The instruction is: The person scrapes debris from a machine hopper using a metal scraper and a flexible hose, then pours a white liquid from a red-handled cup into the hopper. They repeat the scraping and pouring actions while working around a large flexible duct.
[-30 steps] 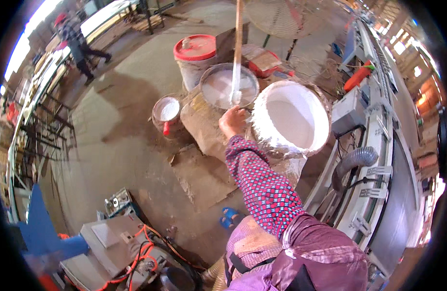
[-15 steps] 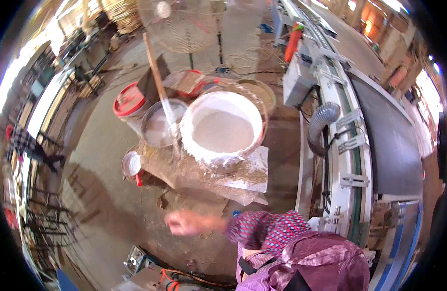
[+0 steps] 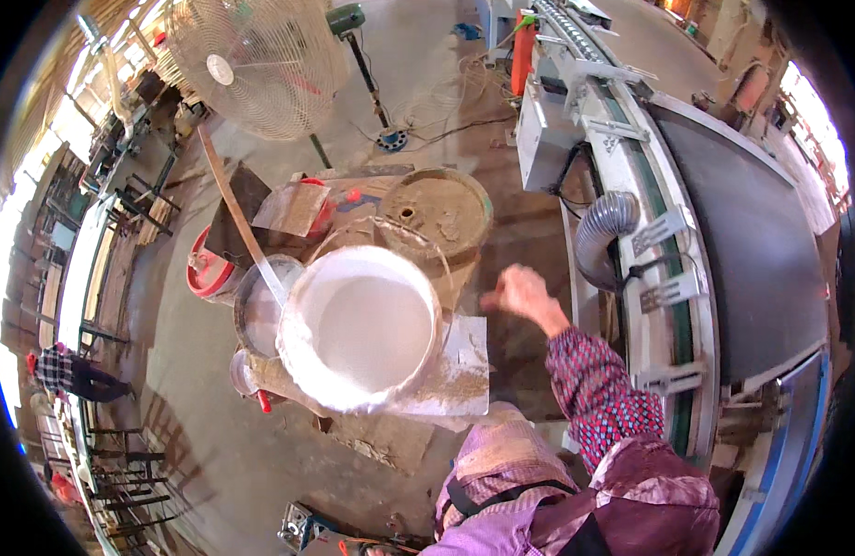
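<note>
My right hand (image 3: 522, 295) is held out over the floor, right of a large white-crusted bucket (image 3: 372, 324), and touches nothing I can see. Slightly blurred, it looks empty, fingers loosely bent and thumb apart. Pale, smooth material fills much of the bucket, and its wire handle (image 3: 446, 269) stands up behind the rim. To its left, a long wooden stick (image 3: 231, 199) with a whitened lower end leans in a smaller bucket (image 3: 259, 310). A brown-topped drum (image 3: 437, 215) stands behind. My left hand is out of view.
Machinery with a rail (image 3: 664, 232) and a grey ribbed hose (image 3: 605, 232) runs along the right. A large fan (image 3: 256, 69) stands beyond the buckets. A red-lidded bucket (image 3: 209, 269) and a small pot (image 3: 244, 371) are at left. A person in a checked shirt (image 3: 55, 369) stands far left.
My right hand has swung from in front of the buckets to the right side of the large bucket. The view has shifted, bringing the drum top and more of the fan into sight.
</note>
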A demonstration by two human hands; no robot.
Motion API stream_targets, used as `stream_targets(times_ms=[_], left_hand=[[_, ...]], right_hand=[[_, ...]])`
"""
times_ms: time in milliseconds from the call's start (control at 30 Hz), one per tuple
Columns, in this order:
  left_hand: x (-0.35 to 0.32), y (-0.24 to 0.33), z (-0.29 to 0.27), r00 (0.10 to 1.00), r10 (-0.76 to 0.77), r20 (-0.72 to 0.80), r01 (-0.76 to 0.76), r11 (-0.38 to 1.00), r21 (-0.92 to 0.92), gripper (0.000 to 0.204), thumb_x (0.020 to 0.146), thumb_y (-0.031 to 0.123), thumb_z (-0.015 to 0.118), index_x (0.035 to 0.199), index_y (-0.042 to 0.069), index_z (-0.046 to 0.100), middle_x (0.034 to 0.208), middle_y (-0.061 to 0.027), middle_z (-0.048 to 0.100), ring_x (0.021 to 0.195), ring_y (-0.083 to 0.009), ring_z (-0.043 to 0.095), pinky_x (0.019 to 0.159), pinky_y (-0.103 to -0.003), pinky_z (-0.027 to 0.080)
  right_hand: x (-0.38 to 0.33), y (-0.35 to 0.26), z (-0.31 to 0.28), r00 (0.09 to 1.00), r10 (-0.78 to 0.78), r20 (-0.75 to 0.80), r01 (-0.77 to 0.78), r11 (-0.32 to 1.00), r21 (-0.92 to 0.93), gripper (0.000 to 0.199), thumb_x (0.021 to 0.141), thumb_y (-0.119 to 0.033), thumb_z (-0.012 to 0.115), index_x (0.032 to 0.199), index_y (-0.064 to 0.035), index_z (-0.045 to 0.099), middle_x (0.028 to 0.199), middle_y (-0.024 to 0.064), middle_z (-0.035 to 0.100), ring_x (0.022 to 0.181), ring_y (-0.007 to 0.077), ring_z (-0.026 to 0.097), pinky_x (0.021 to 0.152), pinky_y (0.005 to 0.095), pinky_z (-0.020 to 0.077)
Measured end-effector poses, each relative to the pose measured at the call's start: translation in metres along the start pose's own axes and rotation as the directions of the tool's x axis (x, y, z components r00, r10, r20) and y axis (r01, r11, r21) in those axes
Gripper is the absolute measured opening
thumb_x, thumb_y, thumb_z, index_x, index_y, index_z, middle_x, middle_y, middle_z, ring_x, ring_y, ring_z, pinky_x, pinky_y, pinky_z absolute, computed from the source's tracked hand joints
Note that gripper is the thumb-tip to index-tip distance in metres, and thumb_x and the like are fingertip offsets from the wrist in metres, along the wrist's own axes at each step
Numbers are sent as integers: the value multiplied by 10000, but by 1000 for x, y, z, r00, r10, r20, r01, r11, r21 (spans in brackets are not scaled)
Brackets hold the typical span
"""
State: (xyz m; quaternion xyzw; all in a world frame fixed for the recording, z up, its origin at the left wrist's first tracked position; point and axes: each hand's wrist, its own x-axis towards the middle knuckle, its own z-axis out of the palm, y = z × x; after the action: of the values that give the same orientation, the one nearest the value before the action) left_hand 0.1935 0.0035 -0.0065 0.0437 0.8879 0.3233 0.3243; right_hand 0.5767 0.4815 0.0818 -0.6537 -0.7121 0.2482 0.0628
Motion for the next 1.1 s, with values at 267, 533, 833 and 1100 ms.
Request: stream_targets(times_ms=[267,533,833,1100], left_hand=[[-100,144,178,801,-49,597,-69,982,173,361,760,237,662,979,-44,601,864,-96,642,790,-139,579,719,-261,455],[-131,274,306,438,11,899,-87,996,30,397,845,185,591,1163,-29,488,1138,-109,540,1029,-147,515,887,-273,406],[-128,296,362,535,12,845,5,1000,-17,370,852,181,568,1157,-15,493,1053,-86,578,944,-134,550,824,-251,435],[-117,317,395,650,79,756,103,976,-191,321,856,132,560,1141,-1,499,1090,-54,553,983,-132,528,861,-253,418]], right_hand=[[250,137,60,920,377,-109,-250,777,578,701,617,-437,728,1001,106,510,944,269,580,920,377,565,790,400,449],[260,124,47,944,199,262,-325,445,835,197,660,-173,657,732,1,602,693,21,545,666,93,492,598,289,409],[224,154,29,945,216,244,-263,62,963,320,659,-46,558,971,23,549,836,40,554,767,144,524,678,281,426],[169,168,20,889,330,316,-277,-162,947,383,650,-17,540,1033,3,532,858,35,573,740,146,562,673,271,474]])
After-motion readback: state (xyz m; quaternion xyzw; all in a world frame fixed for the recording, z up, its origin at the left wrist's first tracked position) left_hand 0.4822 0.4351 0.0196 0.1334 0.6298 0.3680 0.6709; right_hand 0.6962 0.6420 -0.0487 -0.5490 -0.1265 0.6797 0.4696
